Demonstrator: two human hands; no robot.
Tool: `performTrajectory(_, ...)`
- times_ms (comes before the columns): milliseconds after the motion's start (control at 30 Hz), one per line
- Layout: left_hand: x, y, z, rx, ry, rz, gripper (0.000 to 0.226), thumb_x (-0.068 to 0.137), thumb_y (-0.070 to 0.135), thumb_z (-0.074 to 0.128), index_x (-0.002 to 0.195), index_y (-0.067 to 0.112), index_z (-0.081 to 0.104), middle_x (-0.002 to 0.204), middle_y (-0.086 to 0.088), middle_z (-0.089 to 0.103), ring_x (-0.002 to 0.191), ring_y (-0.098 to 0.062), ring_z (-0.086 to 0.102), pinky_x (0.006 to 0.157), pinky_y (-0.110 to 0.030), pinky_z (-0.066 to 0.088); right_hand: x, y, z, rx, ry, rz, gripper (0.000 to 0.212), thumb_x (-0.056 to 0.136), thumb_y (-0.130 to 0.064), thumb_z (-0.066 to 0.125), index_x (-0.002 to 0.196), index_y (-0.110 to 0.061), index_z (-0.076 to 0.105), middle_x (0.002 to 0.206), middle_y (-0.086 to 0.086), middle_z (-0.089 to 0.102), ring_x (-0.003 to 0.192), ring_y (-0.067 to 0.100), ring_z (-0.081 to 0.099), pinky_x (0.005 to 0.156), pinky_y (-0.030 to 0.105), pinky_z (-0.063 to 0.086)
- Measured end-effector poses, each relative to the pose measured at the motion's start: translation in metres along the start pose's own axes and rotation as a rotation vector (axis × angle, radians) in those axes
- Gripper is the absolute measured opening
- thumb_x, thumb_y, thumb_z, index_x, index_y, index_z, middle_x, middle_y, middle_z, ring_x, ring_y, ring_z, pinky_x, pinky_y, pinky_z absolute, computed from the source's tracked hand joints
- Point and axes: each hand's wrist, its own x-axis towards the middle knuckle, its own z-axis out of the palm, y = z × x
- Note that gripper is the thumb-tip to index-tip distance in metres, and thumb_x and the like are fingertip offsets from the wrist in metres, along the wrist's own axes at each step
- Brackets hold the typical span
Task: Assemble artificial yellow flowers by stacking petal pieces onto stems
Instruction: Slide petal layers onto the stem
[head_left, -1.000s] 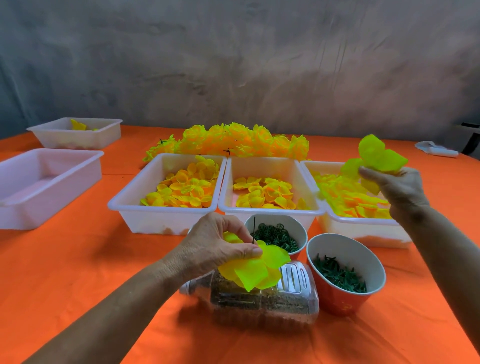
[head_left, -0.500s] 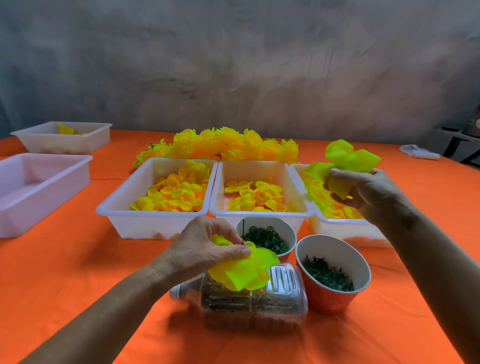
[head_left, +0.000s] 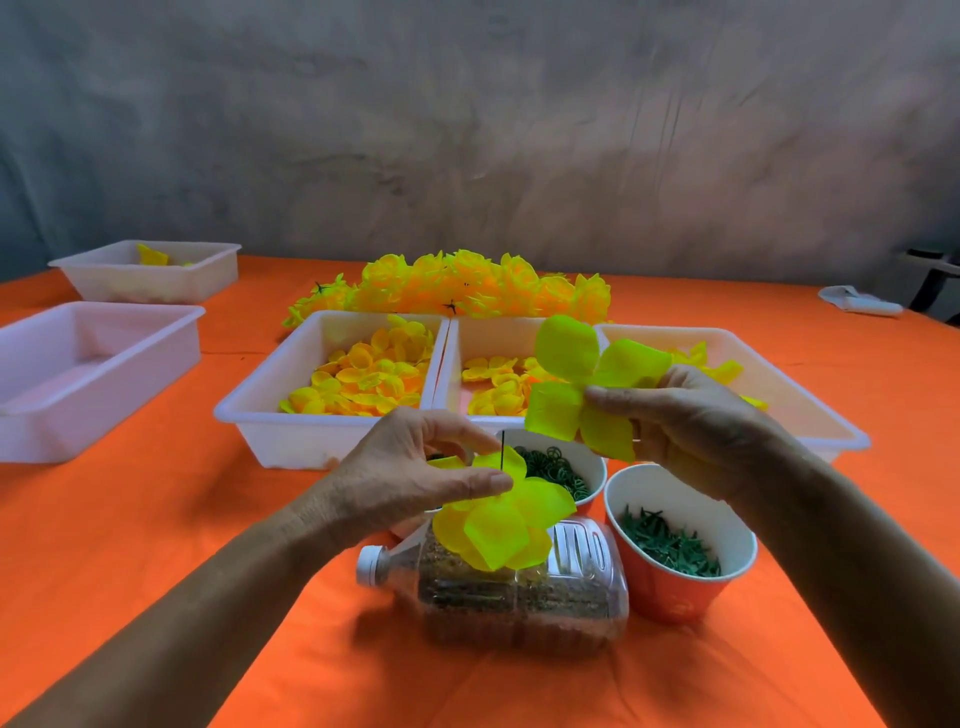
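My left hand (head_left: 415, 478) pinches a partly built flower (head_left: 504, 519) between thumb and forefinger, its thin dark stem (head_left: 503, 453) poking straight up through the yellow-green petals, just above a plastic bottle (head_left: 519, 597) lying on its side on the orange desk (head_left: 156, 545). My right hand (head_left: 696, 431) holds a loose petal piece (head_left: 587, 384) by its centre, fingers (head_left: 613, 397) pressed together on it, up and to the right of the stem and apart from it. Below that hand stand two cups: one with green rings (head_left: 558, 467), one with dark green bits (head_left: 670, 545). Behind them sit three white trays of yellow petals; the left tray (head_left: 291, 405) and middle tray (head_left: 467, 332) touch. Finished flowers (head_left: 467, 286) are heaped beyond the trays.
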Motion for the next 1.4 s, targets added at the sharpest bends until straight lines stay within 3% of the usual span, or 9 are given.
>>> performTrajectory(300, 0.008, 0.037, -0.003, -0.169, 0.171, 0.082, 0.046, 0.055, 0.060, 0.068, 0.079, 0.022, 0.075, 0.084, 0.004, 0.074, 0.082, -0.006, 0.068, 0.069, -0.014, 0.052, -0.009, -0.014, 0.014, -0.021, -0.047, 0.019, 0.036, 0.058, -0.018, 0.070, 0.092, -0.005, 0.068, 0.085, 0.011, 0.074, 0.068, 0.019, 0.071, 0.055, 0.027, 0.055)
performTrajectory(567, 0.011, 0.054, 0.003, -0.339, 0.120, -0.120, 0.050, 0.047, 0.040, 0.078, 0.083, 0.005, 0.075, 0.095, -0.014, 0.073, 0.103, -0.032, 0.064, 0.100, -0.054, 0.042, -0.010, -0.022, 0.029, -0.105, -0.092, 0.028, 0.053, 0.046, -0.024, 0.075, 0.095, -0.005, 0.069, 0.094, 0.014, 0.073, 0.079, 0.025, 0.071, 0.079, 0.039, 0.057)
performTrajectory(700, 0.011, 0.055, 0.001, -0.374, 0.157, -0.202, 0.057, 0.039, 0.037, 0.077, 0.088, 0.007, 0.074, 0.098, -0.014, 0.072, 0.108, -0.036, 0.060, 0.103, -0.056, 0.039, -0.009, -0.022, 0.032, -0.123, -0.063, 0.043, 0.055, 0.044, -0.028, 0.076, 0.093, -0.003, 0.071, 0.095, 0.015, 0.073, 0.078, 0.024, 0.069, 0.087, 0.045, 0.052)
performTrajectory(833, 0.009, 0.053, 0.000, -0.373, 0.180, -0.242, 0.083, 0.035, 0.039, 0.077, 0.107, -0.001, 0.066, 0.112, -0.024, 0.065, 0.114, -0.044, 0.054, 0.102, -0.056, 0.041, -0.009, -0.019, 0.037, -0.128, -0.076, 0.061, 0.041, 0.050, -0.027, 0.074, 0.086, -0.007, 0.072, 0.087, 0.009, 0.074, 0.074, 0.020, 0.069, 0.081, 0.041, 0.053)
performTrajectory(967, 0.005, 0.050, 0.000, -0.408, 0.162, -0.288, 0.088, 0.032, 0.038, 0.080, 0.110, 0.001, 0.065, 0.115, -0.025, 0.064, 0.114, -0.045, 0.055, 0.100, -0.058, 0.042, -0.008, -0.016, 0.039, -0.072, -0.127, 0.097, 0.027, 0.057, -0.020, 0.071, 0.082, -0.009, 0.070, 0.076, 0.006, 0.073, 0.063, 0.015, 0.069, 0.057, 0.029, 0.057)
performTrajectory(1167, -0.001, 0.049, 0.000, -0.430, 0.133, -0.311, 0.087, 0.031, 0.036, 0.081, 0.108, -0.003, 0.065, 0.119, -0.035, 0.055, 0.098, -0.040, 0.057, 0.098, -0.060, 0.040, -0.006, -0.005, 0.044, -0.076, -0.118, 0.135, 0.015, 0.064, -0.018, 0.071, 0.077, -0.012, 0.068, 0.071, 0.005, 0.072, 0.058, 0.015, 0.067, 0.058, 0.029, 0.055)
performTrajectory(1267, 0.002, 0.044, -0.002, -0.402, 0.141, -0.310, 0.065, 0.044, 0.029, 0.080, 0.101, -0.001, 0.068, 0.109, -0.033, 0.062, 0.086, -0.035, 0.058, 0.075, -0.044, 0.052, -0.004, -0.004, 0.047, -0.066, -0.110, 0.142, 0.009, 0.070, -0.014, 0.071, 0.078, -0.010, 0.067, 0.070, 0.005, 0.072, 0.058, 0.015, 0.068, 0.055, 0.027, 0.057)
performTrajectory(1333, 0.004, 0.041, -0.005, -0.372, 0.134, -0.308, 0.036, 0.060, 0.022, 0.078, 0.089, 0.003, 0.070, 0.092, -0.026, 0.068, 0.068, -0.025, 0.055, 0.045, -0.022, 0.041, -0.003, -0.005, 0.048, -0.061, -0.110, 0.144, 0.021, 0.062, -0.017, 0.072, 0.081, -0.008, 0.066, 0.071, 0.006, 0.072, 0.059, 0.016, 0.069, 0.055, 0.027, 0.058)
performTrajectory(1400, 0.005, 0.038, -0.008, -0.346, 0.139, -0.311, 0.013, 0.068, 0.019, 0.077, 0.077, 0.011, 0.072, 0.081, -0.016, 0.071, 0.061, -0.021, 0.055, 0.036, -0.016, 0.033, -0.002, -0.005, 0.050, -0.058, -0.107, 0.145, 0.030, 0.057, -0.019, 0.072, 0.084, -0.006, 0.066, 0.072, 0.008, 0.073, 0.061, 0.017, 0.070, 0.059, 0.030, 0.059)
